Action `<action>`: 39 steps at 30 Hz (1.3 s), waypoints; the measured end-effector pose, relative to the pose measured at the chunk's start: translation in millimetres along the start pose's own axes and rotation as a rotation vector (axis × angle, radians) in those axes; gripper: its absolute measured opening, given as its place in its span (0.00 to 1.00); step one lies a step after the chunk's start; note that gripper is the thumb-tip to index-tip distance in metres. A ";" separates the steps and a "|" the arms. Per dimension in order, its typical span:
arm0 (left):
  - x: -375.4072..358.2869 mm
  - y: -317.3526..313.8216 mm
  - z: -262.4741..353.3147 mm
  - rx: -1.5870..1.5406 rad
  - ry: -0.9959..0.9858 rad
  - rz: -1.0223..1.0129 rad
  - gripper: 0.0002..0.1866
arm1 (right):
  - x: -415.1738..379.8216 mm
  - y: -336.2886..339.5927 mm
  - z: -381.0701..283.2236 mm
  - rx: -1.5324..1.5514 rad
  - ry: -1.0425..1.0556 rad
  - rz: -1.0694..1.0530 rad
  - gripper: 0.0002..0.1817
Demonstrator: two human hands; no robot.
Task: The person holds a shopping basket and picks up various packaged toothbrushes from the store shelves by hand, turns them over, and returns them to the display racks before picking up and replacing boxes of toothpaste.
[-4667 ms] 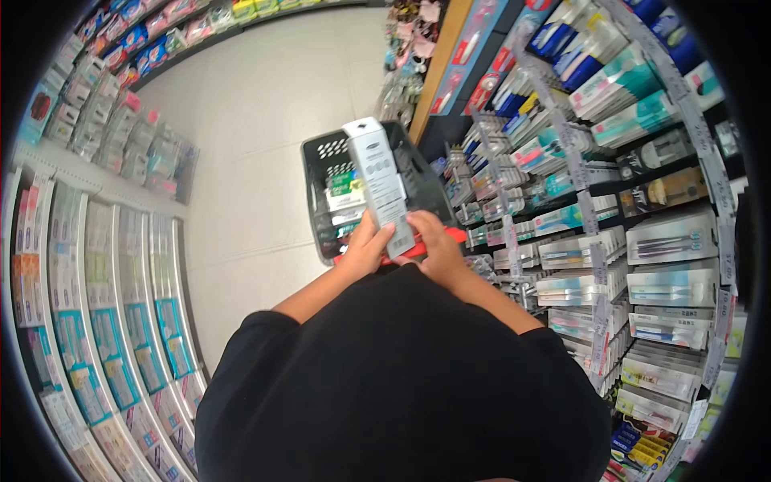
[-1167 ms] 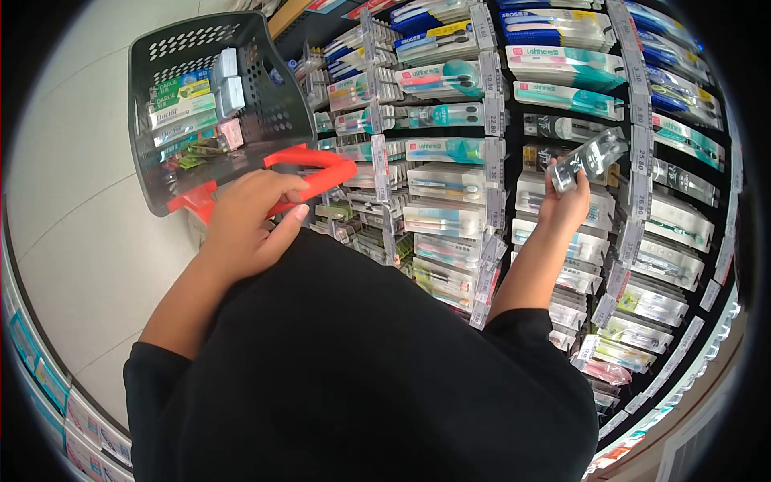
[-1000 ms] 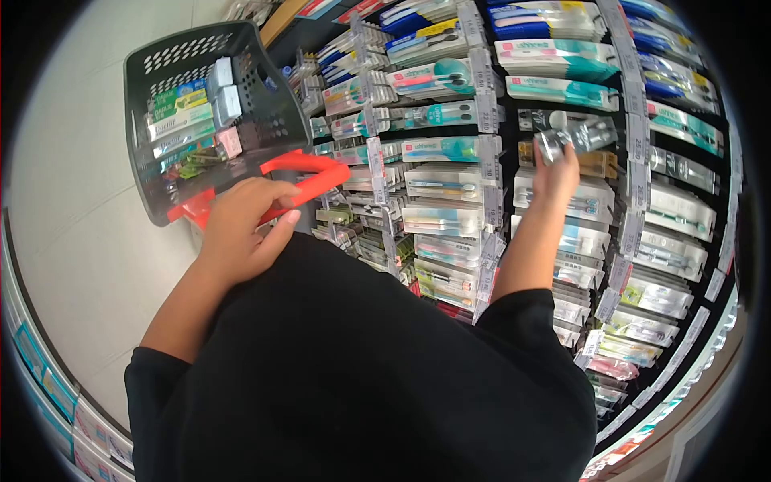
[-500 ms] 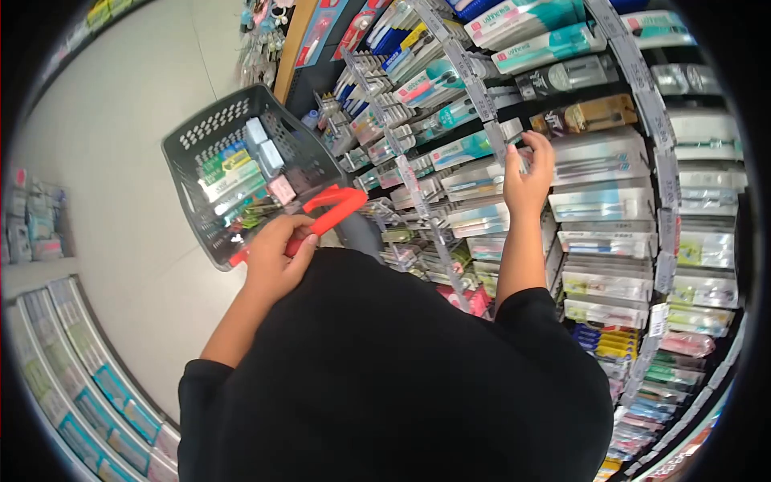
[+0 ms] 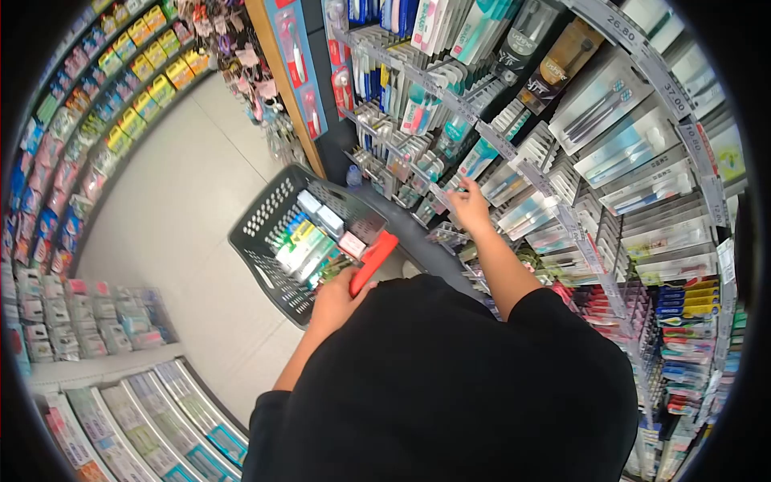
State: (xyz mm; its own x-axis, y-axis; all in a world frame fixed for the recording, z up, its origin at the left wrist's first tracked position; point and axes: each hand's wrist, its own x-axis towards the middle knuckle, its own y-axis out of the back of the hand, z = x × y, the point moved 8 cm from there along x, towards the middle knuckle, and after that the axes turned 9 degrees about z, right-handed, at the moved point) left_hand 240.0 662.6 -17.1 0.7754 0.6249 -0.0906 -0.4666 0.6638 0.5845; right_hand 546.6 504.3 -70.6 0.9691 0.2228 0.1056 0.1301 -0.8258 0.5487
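My left hand (image 5: 336, 302) is closed round the red handle (image 5: 374, 262) of a dark grey shopping basket (image 5: 259, 229). Inside the basket lie two pale boxes, a small pink box (image 5: 352, 245) and several green and white packs (image 5: 301, 249). Held out over the front of the rack, my right hand (image 5: 471, 207) has nothing visible in it, its fingers loosely bent and apart. Its fingertips are just below a teal and white toothbrush pack (image 5: 480, 157) hanging in a row.
Rows of hanging toothbrush packs (image 5: 604, 104) with price strips (image 5: 514, 153) fill the right side. A shelf end with a wooden edge (image 5: 287, 84) stands ahead. On the left are shelves of colourful packs (image 5: 132, 124) and a low display (image 5: 152, 426), with pale floor (image 5: 193, 193) between.
My right hand has moved left and down from the upper rack to a lower row. The view has shifted, and the basket, still in my left hand, appears further right and lower.
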 end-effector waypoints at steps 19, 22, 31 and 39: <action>-2.2 0.6 -12.9 -0.121 0.072 0.014 0.22 | 136.5 -64.6 22.1 -0.115 -0.245 0.267 0.42; -3.4 0.6 -13.0 -0.086 0.046 0.032 0.22 | 138.0 -56.9 14.8 -0.148 -0.286 0.233 0.34; -3.3 2.4 -5.9 -0.053 0.005 0.033 0.21 | 120.4 -77.4 32.0 0.203 -0.119 0.153 0.22; -0.9 -3.5 0.7 0.141 -0.010 -0.043 0.23 | 74.9 -38.8 -11.6 0.431 -0.321 -0.060 0.16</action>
State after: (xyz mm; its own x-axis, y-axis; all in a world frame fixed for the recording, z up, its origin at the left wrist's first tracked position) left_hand 241.3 659.4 -18.5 0.7976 0.5929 -0.1104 -0.3693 0.6248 0.6879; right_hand 611.7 559.0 -74.3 0.9639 0.1622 -0.2111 0.1958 -0.9692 0.1492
